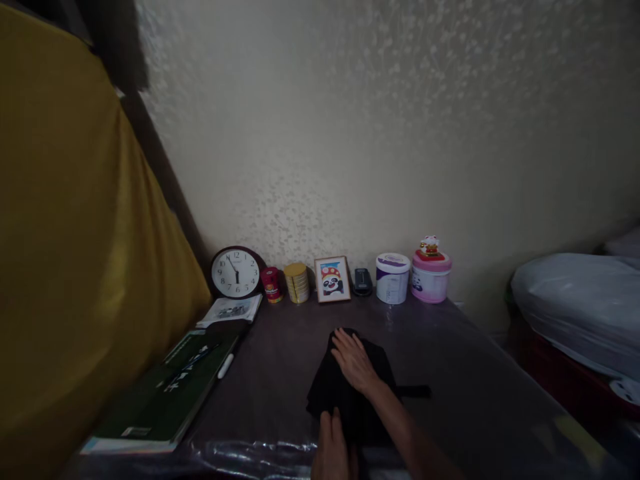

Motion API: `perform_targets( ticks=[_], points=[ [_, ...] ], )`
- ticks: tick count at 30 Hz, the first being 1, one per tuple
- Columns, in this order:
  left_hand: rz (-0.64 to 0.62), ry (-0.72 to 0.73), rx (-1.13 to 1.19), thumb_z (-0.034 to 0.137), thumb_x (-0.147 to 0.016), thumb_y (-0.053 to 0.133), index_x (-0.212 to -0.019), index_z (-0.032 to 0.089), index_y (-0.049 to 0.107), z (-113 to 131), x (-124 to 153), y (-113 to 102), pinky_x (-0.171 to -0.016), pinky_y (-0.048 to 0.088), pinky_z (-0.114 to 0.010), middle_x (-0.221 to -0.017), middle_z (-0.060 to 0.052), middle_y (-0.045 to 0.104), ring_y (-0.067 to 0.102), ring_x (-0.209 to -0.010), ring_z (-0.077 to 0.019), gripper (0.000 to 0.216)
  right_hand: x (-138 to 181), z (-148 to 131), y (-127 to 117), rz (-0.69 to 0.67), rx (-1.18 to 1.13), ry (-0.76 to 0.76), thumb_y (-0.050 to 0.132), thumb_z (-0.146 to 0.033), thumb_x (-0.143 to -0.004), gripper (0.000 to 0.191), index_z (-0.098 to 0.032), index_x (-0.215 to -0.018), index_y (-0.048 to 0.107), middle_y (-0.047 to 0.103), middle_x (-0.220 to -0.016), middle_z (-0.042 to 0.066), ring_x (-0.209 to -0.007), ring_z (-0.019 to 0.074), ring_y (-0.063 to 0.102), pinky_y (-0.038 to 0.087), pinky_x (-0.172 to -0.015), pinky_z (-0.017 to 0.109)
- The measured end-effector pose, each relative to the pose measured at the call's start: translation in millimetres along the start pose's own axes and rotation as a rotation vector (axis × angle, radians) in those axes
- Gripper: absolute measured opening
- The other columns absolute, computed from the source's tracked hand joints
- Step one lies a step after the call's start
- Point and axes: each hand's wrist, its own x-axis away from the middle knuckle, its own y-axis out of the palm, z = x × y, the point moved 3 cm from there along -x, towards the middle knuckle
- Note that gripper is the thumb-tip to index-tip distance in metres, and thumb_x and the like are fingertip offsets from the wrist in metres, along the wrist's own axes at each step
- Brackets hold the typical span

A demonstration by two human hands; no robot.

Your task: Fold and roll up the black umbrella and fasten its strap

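A black piece of fabric (377, 417) with a narrow strap (416, 391) sticking out to the right lies on the dark tabletop; its exact kind is hard to tell in the dim light. My right hand (354, 362) rests flat on its upper part, fingers stretched out. At the near left side of the fabric, my left hand (332, 448) has its fingers together on the edge, apparently gripping it. The left thumb and palm are mostly hidden.
Along the wall stand a clock (237, 272), a red can (271, 285), a yellow stack (297, 283), a framed panda picture (333, 279), a dark small device (363, 282) and two tubs (393, 283). Green book (175, 387) and white pen (225, 366) lie left, beside a yellow curtain (75, 253).
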Motion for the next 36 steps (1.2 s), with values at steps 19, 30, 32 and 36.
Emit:
perform_targets(
  ticks=[19,30,32,36],
  points=[
    [0.039,0.238,0.290,0.019,-0.075,0.032,-0.095,0.014,0.055,-6.4,-7.3,-81.1,-0.091,0.043,-0.033,-0.097,-0.010,0.057,0.056,-0.097,-0.0174,0.031,87.1,-78.0,-26.8,-0.116,-0.312,-0.099,0.033,-0.016,-0.089,0.031,-0.021,-0.100,0.062,0.065,-0.102,0.002,-0.111,0.0130,0.048,0.020,-0.109,0.037],
    [-0.206,0.258,0.221,0.044,-0.086,0.024,-0.131,0.004,0.034,25.9,-33.1,-65.4,-0.111,0.022,-0.033,-0.143,-0.012,0.029,0.026,-0.132,-0.0172,0.061,114.8,-98.6,-28.5,-0.262,-0.360,-0.181,0.046,-0.019,-0.078,0.024,-0.020,-0.089,0.067,0.070,-0.093,0.005,-0.091,0.0176,0.060,0.039,-0.093,0.031],
    [-0.227,0.248,0.206,0.042,-0.086,0.024,-0.133,0.003,0.030,23.7,-33.5,-65.9,-0.111,0.021,-0.032,-0.144,-0.012,0.025,0.024,-0.133,-0.0162,0.061,119.2,-95.8,-42.0,-0.254,-0.457,-0.110,0.047,-0.021,-0.081,0.021,-0.021,-0.075,0.068,0.070,-0.077,0.001,-0.075,0.0135,0.062,0.044,-0.081,0.024],
    [-0.237,0.235,0.168,0.041,-0.085,0.029,-0.136,0.001,0.022,23.9,-27.4,-60.0,-0.111,0.020,-0.033,-0.146,-0.013,0.017,0.018,-0.135,-0.0189,0.065,121.3,-57.2,-71.2,0.014,-0.623,0.237,0.042,-0.032,-0.086,0.029,-0.020,-0.076,0.066,0.069,-0.077,0.002,-0.075,0.0147,0.062,0.047,-0.071,0.024]
  ],
)
